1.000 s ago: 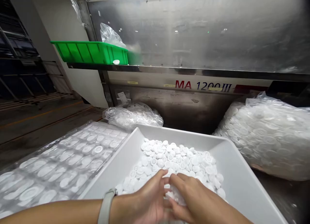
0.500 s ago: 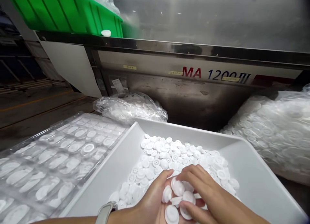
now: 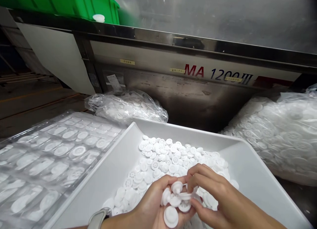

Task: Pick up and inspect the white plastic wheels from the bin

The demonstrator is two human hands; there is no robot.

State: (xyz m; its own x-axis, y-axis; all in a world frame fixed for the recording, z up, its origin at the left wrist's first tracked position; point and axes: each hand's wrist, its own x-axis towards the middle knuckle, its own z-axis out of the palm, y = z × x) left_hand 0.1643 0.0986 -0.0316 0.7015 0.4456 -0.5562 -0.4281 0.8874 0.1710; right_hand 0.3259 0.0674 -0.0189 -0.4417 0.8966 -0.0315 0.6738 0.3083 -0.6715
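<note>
Cupped palm up, my left hand [image 3: 155,197] holds several round white plastic caps [image 3: 170,216], some stepped like small stoppers. A watch [image 3: 99,217] is on that wrist. The fingers of my right hand [image 3: 213,192] are bent over the palm, with thumb and fingertips closed on one white cap [image 3: 190,196] among those held; its far side is hidden by the fingers. Both hands are above a light grey plastic tray [image 3: 262,179], near its front. Many loose white caps [image 3: 160,156] are heaped inside, some showing spoked undersides.
Left of the tray lies a clear compartmented case [image 3: 59,143] with white parts in its cells. Clear bags of white parts stand behind [image 3: 131,107] and at right [image 3: 282,133]. A green crate [image 3: 99,6] and a single white cap [image 3: 99,18] sit on the machine ledge.
My right fingers have moved within the left palm and now pinch a cap, and the held caps have shifted. The camera view has tilted slightly.
</note>
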